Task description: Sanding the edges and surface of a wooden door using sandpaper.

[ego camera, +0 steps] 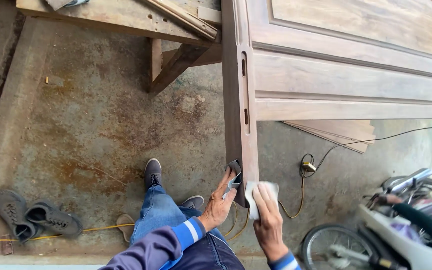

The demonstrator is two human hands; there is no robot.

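A big wooden door lies flat on a wooden workbench, and one end of it sticks out over the floor. The person stands at that end.

The left hand is pressed against the narrow edge of the door, near the corner. Its fingers are mostly straight, and they hold a folded grey piece of sandpaper flat on the wood.

The right hand is just beside it, at the top of the same corner. Its fingers lie flat over a white sheet of sandpaper and push it onto the door. The two hands are very close but do not touch.

Long slots are cut in the door's edge above the hands.

Below, the person's legs are in blue jeans, with a dark shoe on the stained concrete floor. A pair of grey shoes sits on the left. A yellow cord runs over the floor. A motorbike is parked on the right, and thin boards lie under the door.
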